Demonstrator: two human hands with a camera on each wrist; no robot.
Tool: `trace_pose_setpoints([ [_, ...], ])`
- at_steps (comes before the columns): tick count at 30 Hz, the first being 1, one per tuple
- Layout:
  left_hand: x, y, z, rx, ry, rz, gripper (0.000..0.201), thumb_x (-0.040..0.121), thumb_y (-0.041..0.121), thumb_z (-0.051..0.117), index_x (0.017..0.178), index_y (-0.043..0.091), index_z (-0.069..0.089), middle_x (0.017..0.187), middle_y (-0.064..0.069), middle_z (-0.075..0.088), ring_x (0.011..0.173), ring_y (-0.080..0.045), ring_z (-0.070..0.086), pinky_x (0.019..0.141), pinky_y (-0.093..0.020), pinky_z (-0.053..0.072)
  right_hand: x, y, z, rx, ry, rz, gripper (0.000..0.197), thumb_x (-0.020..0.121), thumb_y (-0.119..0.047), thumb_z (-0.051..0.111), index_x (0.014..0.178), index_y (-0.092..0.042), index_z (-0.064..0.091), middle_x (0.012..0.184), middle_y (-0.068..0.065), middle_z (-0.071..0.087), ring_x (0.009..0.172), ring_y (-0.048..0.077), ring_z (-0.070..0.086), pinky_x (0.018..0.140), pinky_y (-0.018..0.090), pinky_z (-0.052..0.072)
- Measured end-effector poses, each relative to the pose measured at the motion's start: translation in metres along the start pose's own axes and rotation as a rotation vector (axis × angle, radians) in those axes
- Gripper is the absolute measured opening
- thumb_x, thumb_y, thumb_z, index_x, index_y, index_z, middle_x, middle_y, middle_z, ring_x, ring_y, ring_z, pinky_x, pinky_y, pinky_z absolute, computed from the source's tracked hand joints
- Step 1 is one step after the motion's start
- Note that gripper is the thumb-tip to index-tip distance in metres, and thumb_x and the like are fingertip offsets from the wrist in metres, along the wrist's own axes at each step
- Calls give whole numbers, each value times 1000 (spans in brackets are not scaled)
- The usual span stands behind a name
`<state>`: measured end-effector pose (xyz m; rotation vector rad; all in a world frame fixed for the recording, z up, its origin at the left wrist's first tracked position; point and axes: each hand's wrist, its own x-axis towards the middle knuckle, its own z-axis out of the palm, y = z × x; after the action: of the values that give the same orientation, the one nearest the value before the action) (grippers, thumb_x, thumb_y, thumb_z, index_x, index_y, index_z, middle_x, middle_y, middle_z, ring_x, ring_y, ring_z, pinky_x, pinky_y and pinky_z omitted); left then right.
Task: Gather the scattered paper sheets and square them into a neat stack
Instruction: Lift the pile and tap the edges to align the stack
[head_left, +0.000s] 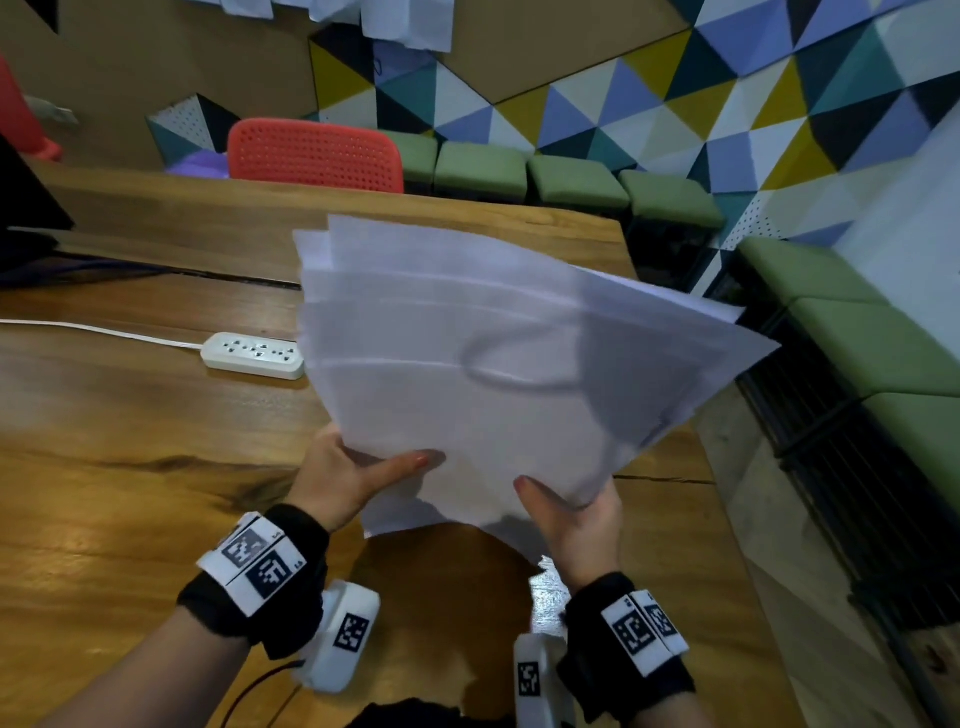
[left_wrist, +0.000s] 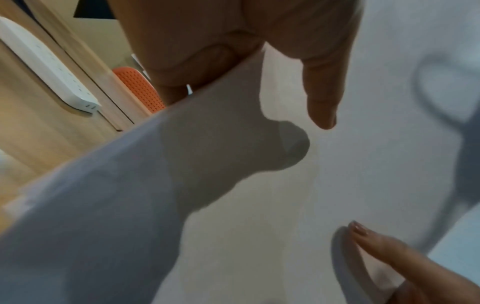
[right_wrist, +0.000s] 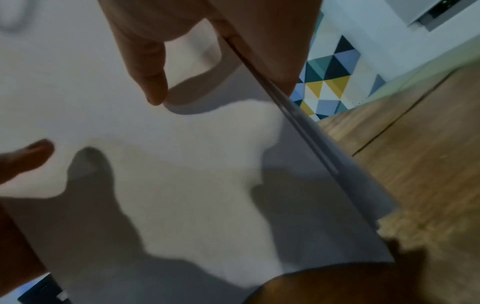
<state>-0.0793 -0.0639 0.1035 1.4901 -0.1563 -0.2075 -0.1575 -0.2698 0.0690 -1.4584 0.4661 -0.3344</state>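
A loose, fanned bundle of white paper sheets (head_left: 493, 364) is held up above the wooden table (head_left: 130, 415), its far edges staggered and uneven. My left hand (head_left: 353, 473) grips the bundle's near left edge, thumb on top and fingers hidden beneath. My right hand (head_left: 571, 514) grips the near right edge the same way. In the left wrist view the left thumb (left_wrist: 322, 92) lies on the top paper sheets (left_wrist: 259, 205), and the right hand's thumb shows at lower right. In the right wrist view the right hand (right_wrist: 194, 51) pinches the paper sheets (right_wrist: 182, 164) edge-on.
A white power strip (head_left: 254, 355) with its cable lies on the table just left of the papers. A red chair (head_left: 317, 156) and green stools (head_left: 576, 187) stand beyond the far edge. The table's right edge drops to a green bench (head_left: 883, 338).
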Motion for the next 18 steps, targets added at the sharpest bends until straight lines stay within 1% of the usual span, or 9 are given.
trace_pose_setpoints([
  [1,0,-1,1,-1,3,1,92,16,60,85,93,15,64,80,17,74,80,0,69,61,-11,52,0,0,1,-10,-20,9,42,68,0,78,104,-12,61,96,2,71,84,8,71,70,21,57],
  [3,1,-3,1,15,21,15,92,19,62,84,97,15,64,82,12,75,83,-1,69,63,-12,52,0,2,1,-51,-4,-1,34,67,-3,80,92,-18,63,95,5,72,90,20,71,79,35,58],
  [5,4,-4,-2,42,31,27,94,19,64,83,98,15,64,81,12,74,82,1,68,62,-12,52,3,3,-2,-58,33,-32,38,67,-5,80,94,-23,61,98,2,71,94,20,68,85,42,56],
  [7,6,-3,-2,67,24,26,93,17,61,83,96,16,64,79,10,73,77,6,67,62,-13,54,4,4,-3,-57,14,-48,45,65,-12,82,101,-26,58,103,2,69,98,20,66,87,44,55],
  [9,5,-3,-4,50,20,28,96,13,62,83,96,17,64,78,12,73,76,6,66,61,-11,54,3,2,-2,-70,-11,-51,46,62,-15,82,99,-28,58,104,3,69,99,22,66,88,46,54],
  [11,8,0,-9,13,45,60,99,16,64,83,100,16,63,90,8,73,89,-5,68,66,-14,55,4,-1,-6,-53,-2,-68,43,64,-12,81,97,-28,60,102,1,70,98,21,66,88,44,54],
  [13,10,9,-15,-21,44,115,91,26,59,86,103,16,62,97,2,73,98,-15,67,74,-21,56,8,-5,-13,-19,-13,-82,44,63,-13,80,100,-29,61,104,0,71,101,21,65,86,39,53],
  [15,12,23,-13,-18,0,158,80,30,55,87,99,21,63,94,5,74,94,-9,68,71,-19,55,12,-13,-14,8,-49,-81,45,67,-2,79,102,-25,61,100,0,72,98,20,67,79,29,55],
  [18,15,30,-5,-20,-6,193,72,32,45,88,95,21,64,86,4,72,84,-1,68,64,-13,53,16,-25,-2,-3,-79,-63,39,69,7,74,106,1,61,88,2,72,83,17,70,68,16,55],
])
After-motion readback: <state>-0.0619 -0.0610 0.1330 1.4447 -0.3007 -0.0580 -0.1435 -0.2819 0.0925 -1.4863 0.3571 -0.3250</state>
